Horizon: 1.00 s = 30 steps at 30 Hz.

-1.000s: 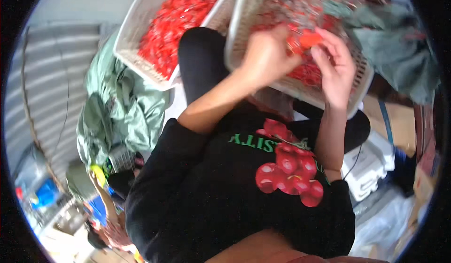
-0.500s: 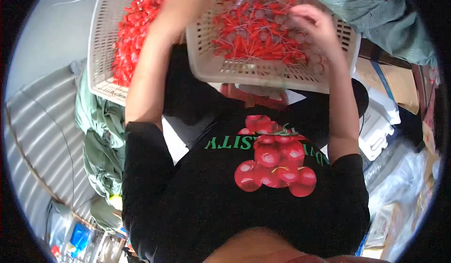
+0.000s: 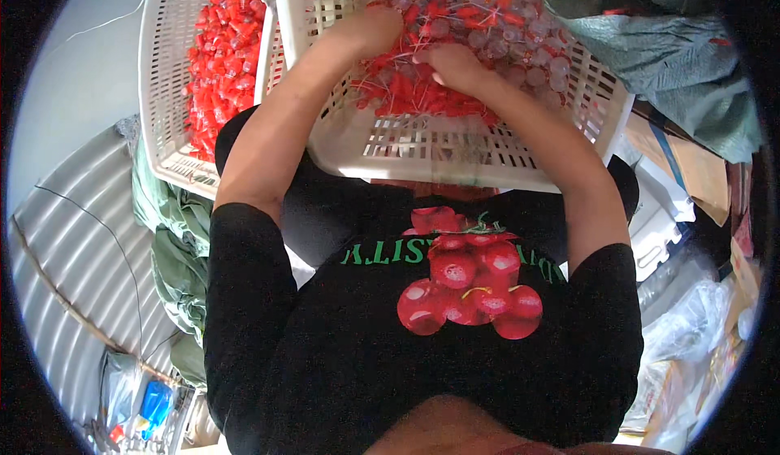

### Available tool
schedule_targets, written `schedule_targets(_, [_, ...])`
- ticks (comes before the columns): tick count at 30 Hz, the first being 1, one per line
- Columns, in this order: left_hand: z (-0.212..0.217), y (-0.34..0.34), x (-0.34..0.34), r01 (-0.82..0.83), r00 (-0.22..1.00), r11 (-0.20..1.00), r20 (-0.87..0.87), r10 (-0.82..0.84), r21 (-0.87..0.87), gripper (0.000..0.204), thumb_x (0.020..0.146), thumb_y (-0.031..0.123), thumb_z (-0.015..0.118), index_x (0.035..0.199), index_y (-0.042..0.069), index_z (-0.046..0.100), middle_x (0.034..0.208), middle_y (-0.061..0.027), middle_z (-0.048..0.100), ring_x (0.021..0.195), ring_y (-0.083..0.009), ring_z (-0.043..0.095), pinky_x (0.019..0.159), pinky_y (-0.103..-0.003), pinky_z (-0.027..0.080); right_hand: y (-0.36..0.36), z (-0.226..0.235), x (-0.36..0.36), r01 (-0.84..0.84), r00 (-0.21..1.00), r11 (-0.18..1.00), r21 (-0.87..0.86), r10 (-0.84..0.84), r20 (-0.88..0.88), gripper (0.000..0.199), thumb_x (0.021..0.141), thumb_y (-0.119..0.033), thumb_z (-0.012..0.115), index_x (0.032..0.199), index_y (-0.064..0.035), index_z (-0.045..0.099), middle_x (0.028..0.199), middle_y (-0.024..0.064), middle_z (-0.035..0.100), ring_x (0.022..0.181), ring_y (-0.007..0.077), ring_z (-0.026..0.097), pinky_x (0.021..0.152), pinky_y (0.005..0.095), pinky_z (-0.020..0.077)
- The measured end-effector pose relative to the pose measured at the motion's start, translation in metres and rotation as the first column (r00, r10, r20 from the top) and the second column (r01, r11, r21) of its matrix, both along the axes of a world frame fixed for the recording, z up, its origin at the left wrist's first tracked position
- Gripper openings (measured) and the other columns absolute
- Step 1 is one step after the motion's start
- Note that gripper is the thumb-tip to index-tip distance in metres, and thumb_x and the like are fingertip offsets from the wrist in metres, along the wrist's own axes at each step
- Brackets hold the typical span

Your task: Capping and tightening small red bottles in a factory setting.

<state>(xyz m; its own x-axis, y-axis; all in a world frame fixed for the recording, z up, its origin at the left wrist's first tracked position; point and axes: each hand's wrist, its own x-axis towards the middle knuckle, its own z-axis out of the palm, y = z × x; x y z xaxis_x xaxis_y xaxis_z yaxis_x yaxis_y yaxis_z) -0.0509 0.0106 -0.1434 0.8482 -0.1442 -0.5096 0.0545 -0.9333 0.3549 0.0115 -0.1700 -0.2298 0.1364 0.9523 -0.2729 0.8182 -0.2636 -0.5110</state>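
A white slatted plastic basket (image 3: 390,158) sits in front of me with red plastic pieces (image 3: 414,93) that have thin pale stems. Clear round plastic pieces (image 3: 520,45), some with red rings, lie mixed in and heaped toward its right side. Over the left part of this pile is my left hand (image 3: 378,32), its fingers curled down and mostly hidden. My right hand (image 3: 455,67) comes close to it from the right, fingers drawn together at a thin stem. What either hand holds is too small to make out.
On the left stands a second white basket (image 3: 162,142) full of small red plastic parts (image 3: 223,73). Green woven sheeting (image 3: 650,57) hangs over the right basket's far corner. Cardboard (image 3: 691,158) and clear plastic bags (image 3: 682,325) lie at the right.
Both hands have come together over the pile: the left moved nearer and right, the right moved left. The right basket appears lower in view, with more clear round pieces showing.
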Motion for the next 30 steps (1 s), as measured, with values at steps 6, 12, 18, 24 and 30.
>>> schedule_targets(6, [0.007,-0.021,0.023,-0.134,0.978,0.984,-0.144,0.150,0.115,0.023,0.074,0.009,0.048,0.090,0.000,0.061,0.096,-0.0213,0.058,0.089,-0.0357,0.058,0.073,-0.042,0.048,0.003,0.025,-0.001,-0.071,0.997,0.993,-0.098,0.073,0.022,0.022,0.066,-0.008,0.058,0.087,-0.0074,0.058,0.080,0.0143,0.059,0.080,0.0320,0.057,0.067,0.0437,0.0458])
schedule_targets(12, [-0.098,-0.019,0.025,-0.242,0.907,0.950,0.395,0.149,0.198,0.023,0.077,0.011,0.047,0.093,0.002,0.060,0.092,-0.0222,0.059,0.085,-0.0388,0.058,0.072,-0.046,0.048,0.002,0.031,-0.011,-0.067,0.993,0.981,-0.184,0.084,0.086,0.017,0.065,-0.007,0.056,0.082,-0.0052,0.057,0.081,0.0145,0.058,0.078,0.0330,0.057,0.066,0.0444,0.0454])
schedule_targets(18, [-0.042,-0.042,0.005,-0.360,0.892,0.925,0.338,0.302,0.125,0.025,0.076,0.011,0.050,0.099,0.003,0.055,0.088,-0.0225,0.058,0.084,-0.0346,0.058,0.069,-0.043,0.048,-0.031,0.089,-0.005,0.084,0.996,0.992,0.097,-0.086,0.011,0.009,0.070,-0.007,0.056,0.078,-0.0036,0.056,0.083,0.0122,0.058,0.080,0.0295,0.056,0.068,0.0398,0.0457])
schedule_targets(24, [0.061,-0.045,0.002,-0.598,0.597,0.200,-0.265,0.757,-0.776,0.040,0.082,0.031,0.051,0.111,0.003,0.045,0.083,-0.0144,0.059,0.073,-0.0205,0.057,0.063,-0.030,0.047,-0.051,0.170,-0.011,0.531,0.597,0.832,0.161,-0.232,-0.768,0.010,0.078,-0.010,0.055,0.084,-0.0031,0.054,0.088,0.0095,0.059,0.083,0.0192,0.056,0.072,0.0316,0.0443])
schedule_targets(30, [0.103,-0.051,-0.012,-0.425,0.595,-0.500,-0.649,0.473,-0.755,0.040,0.084,0.027,0.050,0.116,0.004,0.041,0.089,-0.0116,0.059,0.075,-0.0166,0.056,0.067,-0.025,0.046,-0.054,0.212,-0.038,0.746,-0.222,0.640,-0.182,-0.018,-0.975,0.021,0.081,-0.010,0.051,0.100,-0.0015,0.050,0.091,0.0114,0.058,0.077,0.0128,0.055,0.067,0.0230,0.0416])
